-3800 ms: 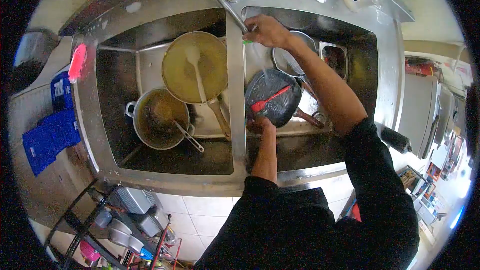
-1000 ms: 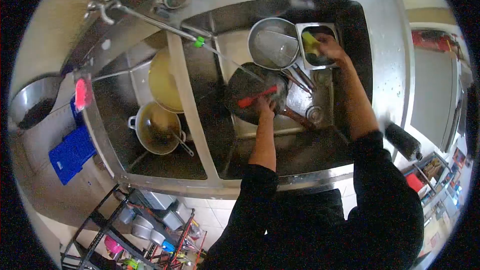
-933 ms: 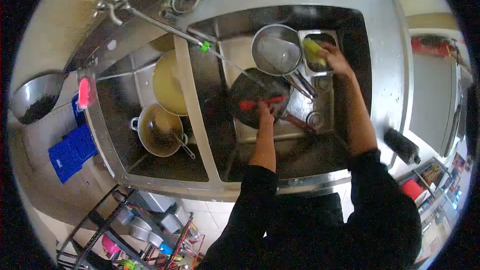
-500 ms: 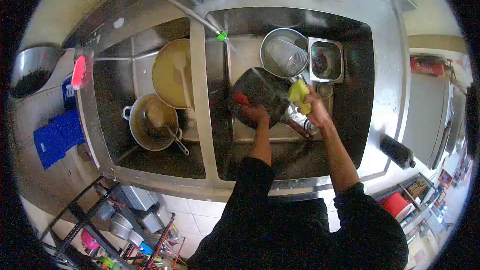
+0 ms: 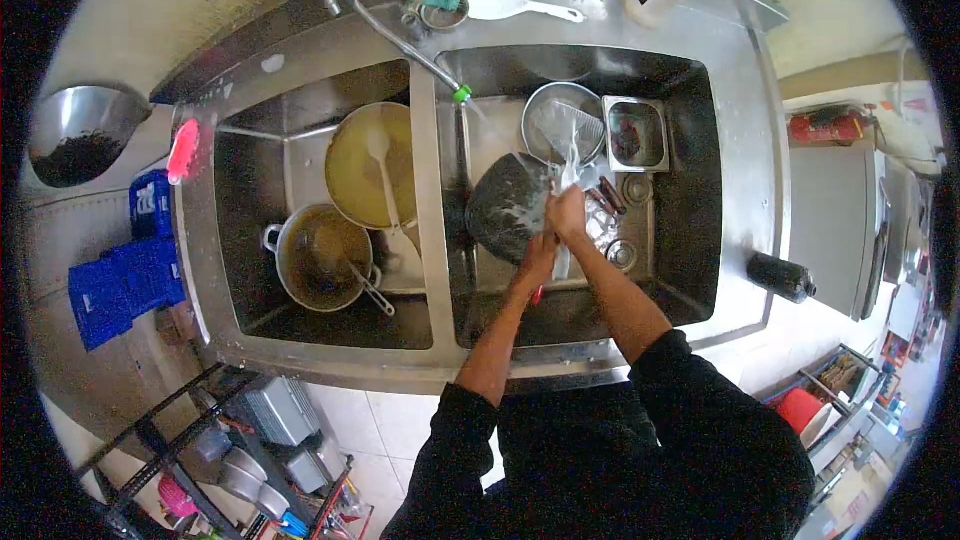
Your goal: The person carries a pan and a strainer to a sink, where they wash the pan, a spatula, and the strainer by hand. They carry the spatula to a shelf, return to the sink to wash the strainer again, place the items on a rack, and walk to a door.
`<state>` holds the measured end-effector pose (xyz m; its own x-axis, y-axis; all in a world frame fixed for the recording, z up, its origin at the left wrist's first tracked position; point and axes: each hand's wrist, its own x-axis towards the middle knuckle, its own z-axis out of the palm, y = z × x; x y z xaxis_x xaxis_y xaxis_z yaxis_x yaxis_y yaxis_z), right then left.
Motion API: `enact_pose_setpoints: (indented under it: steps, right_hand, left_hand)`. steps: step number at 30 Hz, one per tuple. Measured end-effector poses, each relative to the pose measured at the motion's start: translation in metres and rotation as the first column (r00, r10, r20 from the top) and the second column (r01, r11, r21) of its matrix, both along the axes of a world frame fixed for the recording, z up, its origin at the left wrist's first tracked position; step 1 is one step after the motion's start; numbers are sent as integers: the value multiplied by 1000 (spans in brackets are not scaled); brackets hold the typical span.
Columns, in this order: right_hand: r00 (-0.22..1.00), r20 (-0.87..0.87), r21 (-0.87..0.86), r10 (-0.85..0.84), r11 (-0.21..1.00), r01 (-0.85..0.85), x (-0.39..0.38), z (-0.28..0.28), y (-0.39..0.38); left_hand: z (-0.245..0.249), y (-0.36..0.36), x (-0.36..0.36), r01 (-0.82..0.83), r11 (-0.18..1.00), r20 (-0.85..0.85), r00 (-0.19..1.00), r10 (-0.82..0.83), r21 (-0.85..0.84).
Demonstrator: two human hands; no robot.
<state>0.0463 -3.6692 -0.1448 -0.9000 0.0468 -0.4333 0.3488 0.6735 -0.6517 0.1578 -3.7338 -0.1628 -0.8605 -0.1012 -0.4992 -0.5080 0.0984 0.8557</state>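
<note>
Gripping a mostly hidden, narrow red utensil in left hand, beside closed right hand, near suds-streaked, rounded black pan.

Moderate indoor light, brightest toward the right edge, where the background washes out and goes soft. White glints on the right basin floor, paler sheen on the steel counter. Basin walls read dark; black sleeves crush, almost no detail. Splash by the right hand is streaky, motion-blurred; left hand slightly soft. Pots at left fairly sharp. Strong fisheye: straight edges bow, corners black, grain in the dark areas.
</note>
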Motion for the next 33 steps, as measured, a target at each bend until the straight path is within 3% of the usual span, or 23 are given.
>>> enact_pose_setpoints:
  steps: [2,3,4,5,6,7,9,10,11,12,13,14,16,17,18,19,20,21,23,26,29,32,33]
  right_hand:
    - [991,-95,88,90,993,-82,-8,-54,10]
    - [961,-157,47,227,974,-222,-14,-74,18]
    - [999,30,-196,25,980,-19,-23,-57,21]
    - [957,259,-383,-129,896,224,-30,-39,25]
    - [840,499,-489,-213,731,475,-35,-26,27]
    - [825,563,-771,53,393,501,-27,-20,33]
    - [852,515,-785,95,450,425,6,3,8]
    - [867,484,-791,120,485,375,10,17,0]
    - [921,389,-716,18,635,290,9,7,2]
    - [981,176,-529,78,848,28,10,-11,10]
    - [979,-8,-243,204,949,-200,11,-36,21]
    - [913,-151,94,379,925,-369,7,-67,26]
    - [994,-23,10,111,994,-110,9,-60,18]
    - [996,13,16,94,995,-94,11,-38,22]
    - [996,50,27,78,996,-79,11,-5,23]
    - [998,52,-7,24,1000,-23,15,-31,36]
    - [990,27,135,136,981,-138,23,-53,53]
    - [968,22,269,250,931,-247,39,-63,67]
    - [890,86,456,448,777,-435,71,-84,92]
    - [702,352,373,619,595,-712,89,-110,104]
    - [466,515,193,719,432,-881,72,-117,109]
    - [85,603,-15,793,118,-993,52,-111,119]
    - [211,592,-78,778,315,-946,50,-98,126]
  left_hand:
    - [38,-8,-1,-53,984,166,986,24,172]
    - [53,-13,-2,-69,963,206,978,14,261]
    - [58,-18,-3,-93,934,242,970,7,346]
    - [61,-25,-5,-113,877,289,957,-30,466]
    - [59,-34,-8,-138,806,329,941,-74,576]
    - [51,-39,-8,-167,720,363,923,-125,673]
    - [20,-26,-5,-269,723,378,926,12,636]
    - [2,-17,-9,-178,816,273,962,26,549]
    - [-16,-7,-13,-104,898,174,984,31,428]
    - [-32,-2,-11,85,985,2,996,-86,149]
    - [-33,1,-8,134,991,-37,990,-133,11]
    - [-33,3,-5,169,977,-64,982,-179,-133]
    - [-14,12,1,58,996,67,996,-54,-62]
    - [-7,16,4,6,988,17,1000,-4,-155]
    - [-3,16,9,4,999,164,987,4,-45]
    - [-1,12,12,-18,998,305,952,-2,61]
    - [2,5,16,-57,986,438,899,-18,157]
    - [2,-6,23,-235,931,448,889,90,280]
    - [-4,-27,41,-546,684,506,812,290,484]
    - [-8,-38,52,-787,273,660,614,433,553]
    - [-1,-32,55,-862,322,734,504,455,392]
    - [23,-23,62,-801,278,670,597,441,531]
    - [30,-21,64,-816,225,713,576,400,533]
